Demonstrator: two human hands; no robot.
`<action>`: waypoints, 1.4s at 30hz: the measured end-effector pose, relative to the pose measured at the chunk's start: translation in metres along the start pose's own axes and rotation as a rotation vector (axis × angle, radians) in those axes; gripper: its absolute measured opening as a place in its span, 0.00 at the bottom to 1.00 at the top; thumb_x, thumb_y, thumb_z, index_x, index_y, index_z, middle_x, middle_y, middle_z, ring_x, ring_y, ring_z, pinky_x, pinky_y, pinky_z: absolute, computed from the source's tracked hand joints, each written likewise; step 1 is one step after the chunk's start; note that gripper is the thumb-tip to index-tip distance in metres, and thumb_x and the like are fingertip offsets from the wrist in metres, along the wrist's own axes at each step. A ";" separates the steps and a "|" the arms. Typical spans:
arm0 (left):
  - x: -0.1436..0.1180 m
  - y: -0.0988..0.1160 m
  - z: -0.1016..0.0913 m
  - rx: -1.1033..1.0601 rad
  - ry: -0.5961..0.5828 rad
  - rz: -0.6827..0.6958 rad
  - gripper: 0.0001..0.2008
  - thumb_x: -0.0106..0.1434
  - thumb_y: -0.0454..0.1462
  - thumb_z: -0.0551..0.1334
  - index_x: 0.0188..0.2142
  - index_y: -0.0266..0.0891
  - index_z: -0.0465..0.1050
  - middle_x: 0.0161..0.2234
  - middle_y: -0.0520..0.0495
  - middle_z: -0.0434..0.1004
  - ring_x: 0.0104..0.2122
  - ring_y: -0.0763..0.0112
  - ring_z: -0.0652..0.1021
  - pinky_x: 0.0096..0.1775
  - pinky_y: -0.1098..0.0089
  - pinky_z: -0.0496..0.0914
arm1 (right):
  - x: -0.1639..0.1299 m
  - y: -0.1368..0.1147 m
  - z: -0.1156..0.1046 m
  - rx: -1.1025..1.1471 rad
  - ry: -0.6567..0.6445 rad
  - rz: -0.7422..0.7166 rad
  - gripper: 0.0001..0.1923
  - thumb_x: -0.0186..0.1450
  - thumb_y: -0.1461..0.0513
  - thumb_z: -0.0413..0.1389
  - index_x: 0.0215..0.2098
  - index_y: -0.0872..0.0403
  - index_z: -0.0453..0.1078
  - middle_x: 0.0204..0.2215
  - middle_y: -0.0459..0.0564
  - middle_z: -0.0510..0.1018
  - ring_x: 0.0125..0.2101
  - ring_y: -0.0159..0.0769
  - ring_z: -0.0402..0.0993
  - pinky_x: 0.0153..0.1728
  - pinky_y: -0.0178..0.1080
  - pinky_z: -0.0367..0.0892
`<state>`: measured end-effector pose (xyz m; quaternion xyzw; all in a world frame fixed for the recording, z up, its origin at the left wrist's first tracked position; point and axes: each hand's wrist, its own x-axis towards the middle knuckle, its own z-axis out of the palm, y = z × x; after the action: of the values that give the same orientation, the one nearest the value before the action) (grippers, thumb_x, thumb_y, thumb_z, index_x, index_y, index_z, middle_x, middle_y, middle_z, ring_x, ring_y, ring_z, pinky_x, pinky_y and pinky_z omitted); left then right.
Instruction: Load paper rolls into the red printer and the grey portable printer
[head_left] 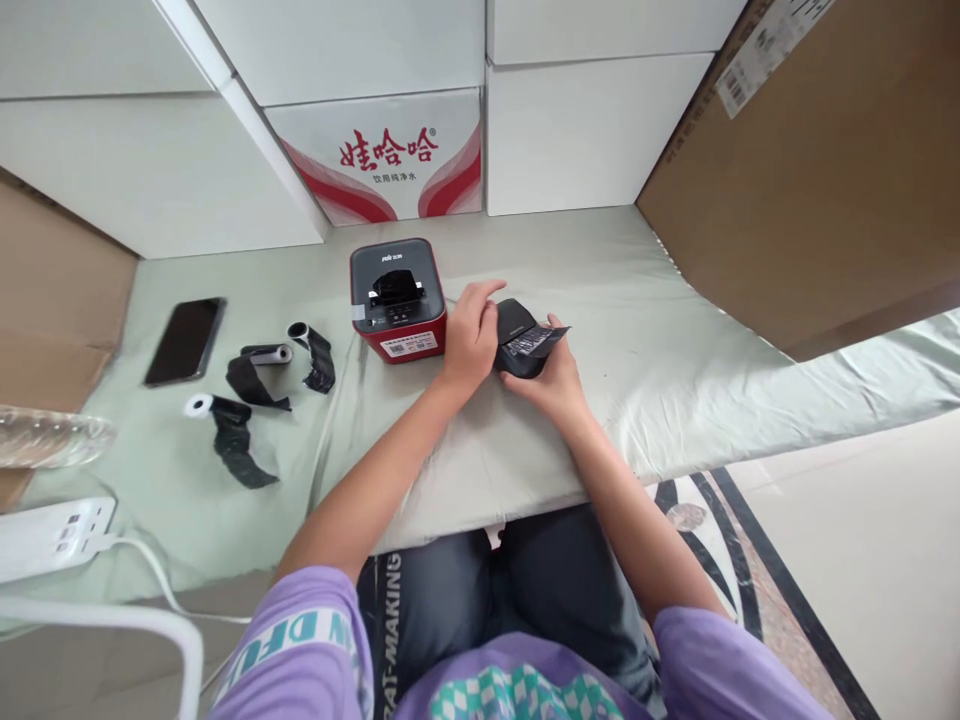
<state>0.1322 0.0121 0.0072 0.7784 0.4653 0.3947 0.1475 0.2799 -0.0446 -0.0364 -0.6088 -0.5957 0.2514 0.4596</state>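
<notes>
A red and grey label printer (pixel 398 300) stands on the pale green cloth (pixel 675 330), its top slot holding a black part. Just to its right, both my hands hold a black ribbon roll (pixel 519 338) with a loose shiny tail. My left hand (pixel 469 337) grips the roll's left side, next to the printer. My right hand (pixel 553 379) cups it from below and the right. Left of the printer lie three small black ribbon rolls (pixel 313 352) (pixel 259 372) (pixel 227 432) on white cores, each partly unrolled.
A black phone (pixel 185 340) lies face up at the far left. A clear plastic bottle (pixel 52 437) and a white power strip (pixel 52 535) with a cable sit at the left edge. White boxes (pixel 386 155) line the back; a large brown carton (pixel 810 180) stands at the right.
</notes>
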 end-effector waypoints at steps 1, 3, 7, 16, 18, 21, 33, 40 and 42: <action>-0.012 0.001 -0.001 0.011 0.054 -0.060 0.24 0.75 0.33 0.41 0.61 0.43 0.68 0.57 0.41 0.74 0.58 0.63 0.73 0.57 0.61 0.69 | 0.000 0.001 0.001 0.002 0.011 -0.003 0.61 0.49 0.56 0.69 0.73 0.56 0.44 0.62 0.64 0.69 0.60 0.56 0.70 0.62 0.57 0.66; -0.036 0.001 -0.003 0.041 0.074 -0.144 0.23 0.72 0.32 0.45 0.61 0.42 0.68 0.55 0.40 0.74 0.56 0.63 0.74 0.56 0.62 0.71 | 0.001 0.003 0.003 -0.001 0.027 -0.011 0.61 0.49 0.56 0.69 0.74 0.57 0.44 0.61 0.64 0.69 0.60 0.55 0.71 0.62 0.56 0.67; -0.065 -0.004 -0.007 0.157 -0.087 -0.245 0.23 0.68 0.31 0.52 0.59 0.40 0.74 0.47 0.41 0.76 0.48 0.61 0.78 0.52 0.62 0.72 | 0.001 0.006 0.006 -0.008 0.045 -0.022 0.61 0.49 0.56 0.69 0.73 0.57 0.44 0.62 0.65 0.68 0.63 0.56 0.67 0.62 0.56 0.66; -0.068 0.000 -0.009 0.439 -0.264 -0.140 0.25 0.69 0.32 0.52 0.63 0.41 0.72 0.47 0.40 0.81 0.47 0.56 0.80 0.46 0.59 0.71 | 0.004 0.005 0.002 -0.041 0.031 -0.048 0.61 0.47 0.56 0.70 0.72 0.56 0.46 0.60 0.65 0.70 0.60 0.58 0.70 0.61 0.59 0.67; -0.065 -0.001 -0.009 0.467 -0.299 -0.115 0.25 0.69 0.32 0.52 0.63 0.40 0.72 0.47 0.39 0.82 0.48 0.54 0.80 0.48 0.57 0.71 | 0.004 0.005 0.001 -0.067 0.021 -0.062 0.61 0.47 0.56 0.70 0.72 0.56 0.47 0.60 0.65 0.71 0.61 0.59 0.69 0.61 0.59 0.67; -0.059 -0.004 -0.010 0.479 -0.346 -0.081 0.24 0.69 0.32 0.52 0.62 0.36 0.73 0.47 0.37 0.82 0.49 0.52 0.80 0.51 0.55 0.71 | 0.005 0.004 -0.002 -0.096 0.010 -0.057 0.59 0.46 0.56 0.70 0.71 0.57 0.50 0.59 0.66 0.72 0.61 0.61 0.69 0.61 0.60 0.67; -0.054 -0.007 -0.008 0.466 -0.358 -0.074 0.24 0.68 0.32 0.53 0.61 0.35 0.74 0.47 0.37 0.82 0.49 0.52 0.80 0.51 0.56 0.71 | 0.006 0.001 0.001 -0.189 0.052 -0.106 0.48 0.47 0.55 0.68 0.63 0.57 0.58 0.54 0.65 0.74 0.56 0.61 0.73 0.57 0.59 0.69; -0.058 0.001 -0.006 0.407 -0.279 -0.184 0.24 0.70 0.33 0.52 0.63 0.34 0.71 0.50 0.39 0.81 0.51 0.55 0.80 0.52 0.60 0.71 | 0.001 0.003 0.014 -0.254 0.165 -0.171 0.40 0.50 0.54 0.68 0.57 0.56 0.61 0.52 0.64 0.73 0.54 0.59 0.71 0.57 0.60 0.68; -0.060 0.005 -0.005 0.390 -0.264 -0.218 0.25 0.71 0.32 0.52 0.65 0.33 0.69 0.50 0.39 0.80 0.50 0.56 0.80 0.52 0.61 0.71 | 0.001 0.005 0.016 -0.253 0.194 -0.168 0.41 0.50 0.53 0.69 0.57 0.55 0.60 0.53 0.63 0.72 0.55 0.58 0.70 0.57 0.59 0.68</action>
<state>0.1157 -0.0415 -0.0154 0.7822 0.5904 0.1744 0.0957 0.2688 -0.0393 -0.0474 -0.6312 -0.6242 0.0752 0.4542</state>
